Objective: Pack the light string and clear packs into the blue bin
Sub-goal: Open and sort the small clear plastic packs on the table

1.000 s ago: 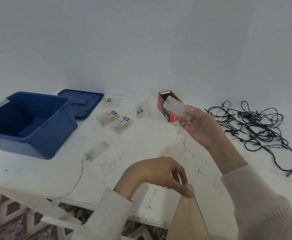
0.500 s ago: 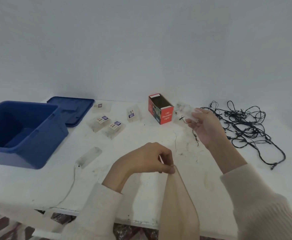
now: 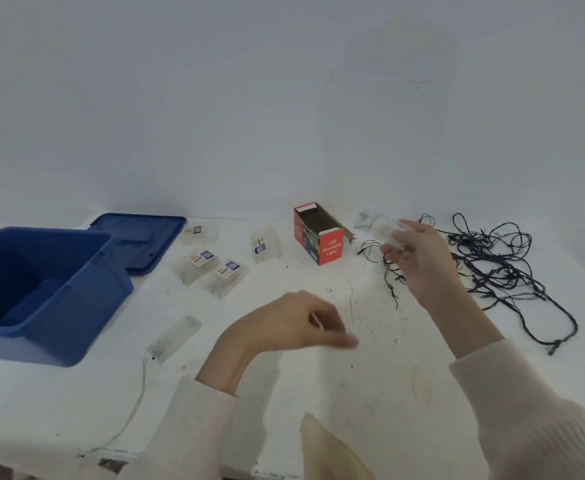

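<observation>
- A tan, paper-like flap [image 3: 329, 452] with a pointed tip rises from the bottom edge, below the left fingers and not touching them.
- The left hand [image 3: 284, 327], in a cream ribbed-knit sleeve [image 3: 194, 427], hovers over the scuffed white table [image 3: 370, 393]. Its fingers [image 3: 343, 339] are curled, with thumb and forefinger drawn close. A thin pale sliver shows between them, but motion blur hides whether they pinch anything.
- Left of those fingers lies a long frosted plastic case [image 3: 176, 336], rounded at its ends, with a thin white wire [image 3: 137, 400] trailing toward the near table edge.
- Further left sits the blue bin [image 3: 76, 306], a smooth rectangular plastic tub, open on top.
- The right hand [image 3: 419, 265] is raised, its fingers [image 3: 412, 228] curled round 1 clear pack [image 3: 376, 225], a glossy see-through oblong sticking out to their left.
- Below these fingers a loose dark strand lies on the table. To their right sprawls the light string [image 3: 492, 268], a thin black cord in tangled loops, well apart from the bin.
- Between the 2 hands and the bin lie 4 labelled packs [image 3: 211, 270], flat clear rectangles with small printed stickers.
- Just left of the right fingertips lies a red cardboard box [image 3: 331, 247] with its open side up, printed "LED Decorative Lights".
- Behind the bin lies its flat blue lid [image 3: 138, 237], against a plain pale wall.
</observation>
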`<action>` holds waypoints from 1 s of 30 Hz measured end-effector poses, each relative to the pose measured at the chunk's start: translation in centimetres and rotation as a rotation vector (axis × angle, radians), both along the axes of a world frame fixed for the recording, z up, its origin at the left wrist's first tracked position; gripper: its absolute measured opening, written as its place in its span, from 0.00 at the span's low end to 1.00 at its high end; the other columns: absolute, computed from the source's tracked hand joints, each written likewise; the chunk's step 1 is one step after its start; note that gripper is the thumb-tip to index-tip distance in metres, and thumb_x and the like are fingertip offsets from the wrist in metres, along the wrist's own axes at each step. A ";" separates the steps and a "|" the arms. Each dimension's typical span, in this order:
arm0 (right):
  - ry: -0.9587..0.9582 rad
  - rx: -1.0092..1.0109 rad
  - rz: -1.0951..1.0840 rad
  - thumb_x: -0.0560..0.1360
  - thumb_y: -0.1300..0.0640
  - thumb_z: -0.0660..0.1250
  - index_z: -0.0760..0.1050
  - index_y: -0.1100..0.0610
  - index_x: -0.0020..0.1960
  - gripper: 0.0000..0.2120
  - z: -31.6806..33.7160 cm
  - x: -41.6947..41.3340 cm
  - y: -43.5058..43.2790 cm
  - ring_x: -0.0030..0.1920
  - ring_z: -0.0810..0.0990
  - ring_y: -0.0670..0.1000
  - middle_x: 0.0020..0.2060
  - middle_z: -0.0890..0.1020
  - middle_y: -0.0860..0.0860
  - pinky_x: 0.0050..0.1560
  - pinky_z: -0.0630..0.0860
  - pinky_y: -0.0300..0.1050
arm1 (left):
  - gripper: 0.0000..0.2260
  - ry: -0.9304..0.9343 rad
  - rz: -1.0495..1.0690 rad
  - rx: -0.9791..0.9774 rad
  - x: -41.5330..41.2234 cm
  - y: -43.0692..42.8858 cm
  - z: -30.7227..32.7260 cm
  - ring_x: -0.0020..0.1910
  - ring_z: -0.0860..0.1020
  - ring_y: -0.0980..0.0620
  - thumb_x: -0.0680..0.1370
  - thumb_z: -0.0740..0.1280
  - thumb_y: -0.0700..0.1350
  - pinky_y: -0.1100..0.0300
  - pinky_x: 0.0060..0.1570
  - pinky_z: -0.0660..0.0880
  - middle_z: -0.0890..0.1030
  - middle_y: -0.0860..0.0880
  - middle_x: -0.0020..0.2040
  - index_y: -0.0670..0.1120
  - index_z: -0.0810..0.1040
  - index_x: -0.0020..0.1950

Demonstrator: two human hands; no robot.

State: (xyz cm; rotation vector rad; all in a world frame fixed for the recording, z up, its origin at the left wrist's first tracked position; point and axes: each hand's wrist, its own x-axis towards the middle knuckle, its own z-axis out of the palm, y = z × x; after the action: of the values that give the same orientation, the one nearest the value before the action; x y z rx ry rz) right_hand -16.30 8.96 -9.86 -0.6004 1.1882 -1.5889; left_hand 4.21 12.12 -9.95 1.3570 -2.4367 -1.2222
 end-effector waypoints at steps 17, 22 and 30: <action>0.188 -0.305 0.169 0.75 0.68 0.62 0.74 0.57 0.52 0.09 6.9 1.5 1.3 0.33 0.78 0.51 0.31 0.80 0.54 0.39 0.75 0.41 | 0.06 0.525 0.321 -0.111 -3.2 -0.3 3.1 0.27 0.70 0.60 0.78 0.64 0.48 0.67 0.32 0.69 0.75 0.56 0.30 0.52 0.81 0.49; 0.940 -0.356 0.146 0.74 0.68 0.64 0.75 0.48 0.50 0.15 8.5 1.5 1.5 0.31 0.70 0.50 0.30 0.72 0.57 0.36 0.69 0.42 | 0.07 0.332 0.290 -0.644 -1.6 -1.0 7.8 0.33 0.71 0.69 0.78 0.64 0.47 0.74 0.35 0.65 0.77 0.63 0.34 0.53 0.83 0.48; 0.551 -0.341 0.619 0.58 0.60 0.65 0.80 0.56 0.40 0.11 12.0 1.7 2.6 0.30 0.70 0.50 0.30 0.74 0.53 0.31 0.67 0.39 | 0.04 0.592 0.292 -0.556 -0.6 -2.8 12.9 0.28 0.69 0.62 0.74 0.70 0.46 0.72 0.33 0.65 0.81 0.56 0.37 0.52 0.85 0.45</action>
State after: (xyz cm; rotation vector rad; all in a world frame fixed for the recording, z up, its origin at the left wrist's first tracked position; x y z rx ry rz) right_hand -14.63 11.53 2.13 -1.5396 0.9665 -1.1132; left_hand 3.58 9.31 2.92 0.9625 -1.8725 -0.6668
